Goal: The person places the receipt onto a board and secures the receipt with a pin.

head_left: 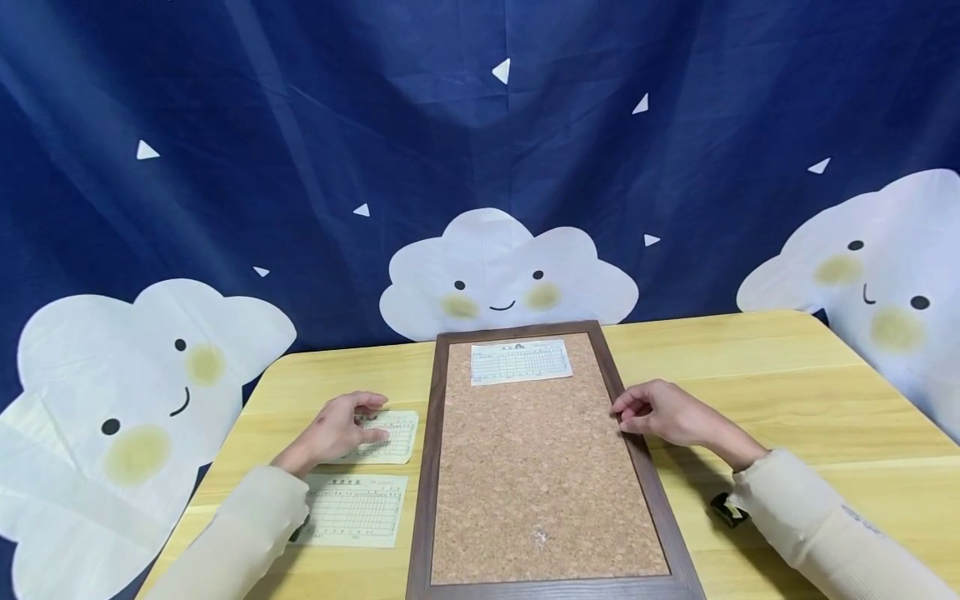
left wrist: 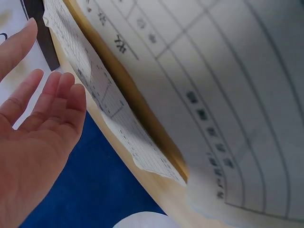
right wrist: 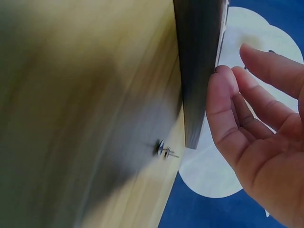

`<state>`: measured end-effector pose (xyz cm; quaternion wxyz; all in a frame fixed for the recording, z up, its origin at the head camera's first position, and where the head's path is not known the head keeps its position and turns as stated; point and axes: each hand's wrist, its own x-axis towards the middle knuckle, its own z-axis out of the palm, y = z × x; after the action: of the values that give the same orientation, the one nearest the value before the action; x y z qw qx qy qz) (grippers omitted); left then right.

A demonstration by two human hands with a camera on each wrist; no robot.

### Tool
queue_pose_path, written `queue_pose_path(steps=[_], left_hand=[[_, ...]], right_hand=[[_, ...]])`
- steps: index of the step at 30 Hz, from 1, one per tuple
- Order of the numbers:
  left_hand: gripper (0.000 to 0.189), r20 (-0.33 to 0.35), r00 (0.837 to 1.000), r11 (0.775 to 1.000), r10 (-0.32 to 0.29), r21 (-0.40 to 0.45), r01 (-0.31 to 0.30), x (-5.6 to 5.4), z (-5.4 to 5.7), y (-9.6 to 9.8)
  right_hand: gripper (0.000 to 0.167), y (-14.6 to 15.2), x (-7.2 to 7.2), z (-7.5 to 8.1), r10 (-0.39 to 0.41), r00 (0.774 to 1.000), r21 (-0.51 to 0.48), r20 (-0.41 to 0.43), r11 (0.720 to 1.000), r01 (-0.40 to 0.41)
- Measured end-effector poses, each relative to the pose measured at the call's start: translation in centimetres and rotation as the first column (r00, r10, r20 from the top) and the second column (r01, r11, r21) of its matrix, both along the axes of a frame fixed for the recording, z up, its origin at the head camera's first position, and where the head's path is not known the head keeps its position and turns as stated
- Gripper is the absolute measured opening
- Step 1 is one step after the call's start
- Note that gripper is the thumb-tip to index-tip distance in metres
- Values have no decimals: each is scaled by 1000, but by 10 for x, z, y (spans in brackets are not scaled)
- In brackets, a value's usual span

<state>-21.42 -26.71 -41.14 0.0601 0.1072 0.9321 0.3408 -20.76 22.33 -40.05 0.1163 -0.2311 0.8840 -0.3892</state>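
A cork board (head_left: 540, 483) in a dark brown frame lies on the table. Near its top rests a printed paper form (head_left: 521, 367); a small dark spot at that form's top edge is too small to tell. My left hand (head_left: 341, 429) hovers over the upper of two forms to the left, thumb apart from relaxed fingers. That upper form (head_left: 401, 442) is partly hidden by the hand; the lower form (head_left: 360, 512) lies nearer me. At the board's right side, my right hand (head_left: 663, 412) touches the frame with loosely bent fingertips, thumb apart in the right wrist view.
Metal thumbtacks (right wrist: 162, 149) lie on the table beside the frame, in the right wrist view. A pale whitish patch (head_left: 541, 537) shows low on the cork. Behind the wooden table (head_left: 757, 375) hangs a dark blue curtain (head_left: 450, 125) with clouds.
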Motion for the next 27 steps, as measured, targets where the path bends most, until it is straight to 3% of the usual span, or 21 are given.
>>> queue_pose_path(steps=[6,13,27], left_hand=[[51,-14,1000,1000,12,-7,-12,2,-1,-6],[52,28,999,999,43,0,-43,5,-2,-11],[54,22,995,995,98,-23,-98,9,-4,-30]], right_hand=[[14,6,3,-2,-7,999,-33,48,999,8],[18,8,6,-4,-1,993,-65,120,998,9],[24,14,5,-7,8,983,-93,184,996,9]])
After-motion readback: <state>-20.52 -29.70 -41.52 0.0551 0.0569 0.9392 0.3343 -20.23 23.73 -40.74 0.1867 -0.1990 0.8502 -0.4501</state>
